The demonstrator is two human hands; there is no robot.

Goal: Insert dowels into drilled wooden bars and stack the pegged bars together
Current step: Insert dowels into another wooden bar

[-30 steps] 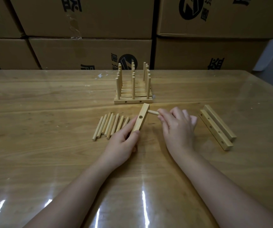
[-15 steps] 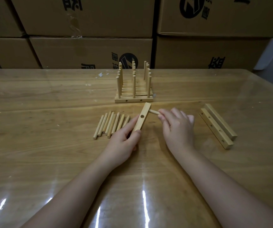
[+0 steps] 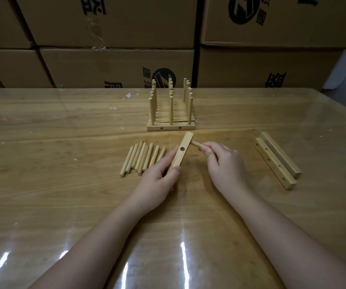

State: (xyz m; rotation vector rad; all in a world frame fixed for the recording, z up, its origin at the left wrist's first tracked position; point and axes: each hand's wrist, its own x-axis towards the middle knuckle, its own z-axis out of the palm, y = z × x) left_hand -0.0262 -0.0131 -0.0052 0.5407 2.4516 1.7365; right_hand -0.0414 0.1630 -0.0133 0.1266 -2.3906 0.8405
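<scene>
The drilled bar (image 3: 180, 157) stands tilted on the counter (image 3: 63, 205), its lower end gripped by the left hand (image 3: 157, 180). The forefinger lies along the bar's outer side and the thumb presses its near edge. One round hole shows on the face turned toward the camera, just above the left thumb.

A single dowel (image 3: 196, 144) is pinched between the thumb and curled fingertips of the right hand (image 3: 224, 163). It points away from that hand toward the left one, and its far end meets the bar's side near the top. How deep it sits in the wood cannot be told.

Just beyond the left hand's knuckles, on its outer side, a row of loose dowels (image 3: 141, 158) lies flat and side by side. The nearest of them is close against the forefinger.

Past both hands, farther from the person, stands the pegged stack (image 3: 171, 128). It is made of bars set tight together, with upright dowels in three rows.

Out to the right hand's outer side, well apart from it, two more drilled bars (image 3: 277, 161) lie parallel and touching.

Cardboard boxes (image 3: 115, 65) with black print are stacked along the counter's far edge.
</scene>
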